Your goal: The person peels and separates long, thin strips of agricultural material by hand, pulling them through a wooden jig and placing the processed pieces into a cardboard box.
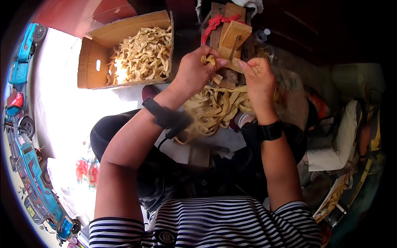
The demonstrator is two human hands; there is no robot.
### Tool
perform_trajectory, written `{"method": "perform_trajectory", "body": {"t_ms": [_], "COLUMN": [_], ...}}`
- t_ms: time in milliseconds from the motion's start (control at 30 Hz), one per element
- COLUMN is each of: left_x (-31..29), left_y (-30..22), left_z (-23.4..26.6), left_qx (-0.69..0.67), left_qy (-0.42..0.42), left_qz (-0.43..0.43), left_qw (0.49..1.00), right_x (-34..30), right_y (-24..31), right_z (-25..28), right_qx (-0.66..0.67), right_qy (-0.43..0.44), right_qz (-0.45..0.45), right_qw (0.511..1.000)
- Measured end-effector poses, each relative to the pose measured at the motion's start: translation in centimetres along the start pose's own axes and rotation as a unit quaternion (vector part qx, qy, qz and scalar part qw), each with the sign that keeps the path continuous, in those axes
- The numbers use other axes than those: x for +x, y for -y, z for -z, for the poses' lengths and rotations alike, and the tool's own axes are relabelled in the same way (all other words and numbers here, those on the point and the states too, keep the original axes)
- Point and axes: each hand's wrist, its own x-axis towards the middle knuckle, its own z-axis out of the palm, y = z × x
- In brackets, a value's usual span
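Observation:
A flat, pale yellow strip (234, 65) is stretched between my two hands in front of a wooden block (235, 35) with a thin metal rod on it. My left hand (197, 68) is closed on the strip's left part, and a small yellow knotted piece (209, 60) shows at its fingers. My right hand (260, 76) pinches the strip between thumb and fingers. Whether the strip touches the rod I cannot tell. Below my hands lies a tangled heap of long yellow strips (215, 105).
A cardboard box (92, 62) at the far left holds many short knotted yellow pieces (144, 53). Red cloth (217, 25) is tied around the wooden planks. A clear bottle (262, 35) stands right of them. Blue three-wheeled vehicles (35, 173) show at the left edge.

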Motion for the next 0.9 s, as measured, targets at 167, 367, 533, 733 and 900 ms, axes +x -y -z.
{"method": "perform_trajectory", "body": {"t_ms": [167,367,533,733,900], "left_x": [0.9,0.0,-4.5,-8.4,-7.4], "left_y": [1.6,-0.9,-2.3,-4.7,-6.7], "left_z": [0.5,1.9,0.2,-0.4,2.0], "left_qx": [0.071,0.001,-0.149,-0.163,-0.007], "left_qy": [-0.017,-0.061,0.090,0.372,0.294], "left_qz": [0.085,0.121,0.160,0.193,-0.152], "left_qw": [0.994,0.991,0.972,0.893,0.944], "right_x": [0.7,-0.3,-2.6,-2.2,-3.0], "right_y": [0.5,1.9,5.7,7.2,7.1], "right_z": [0.4,0.8,1.9,3.9,5.0], "right_qx": [-0.128,0.017,0.055,0.128,0.190], "right_qy": [0.010,0.000,0.183,0.219,0.284], "right_qz": [0.002,0.056,0.253,0.295,0.067], "right_qw": [0.992,0.998,0.948,0.921,0.937]}}
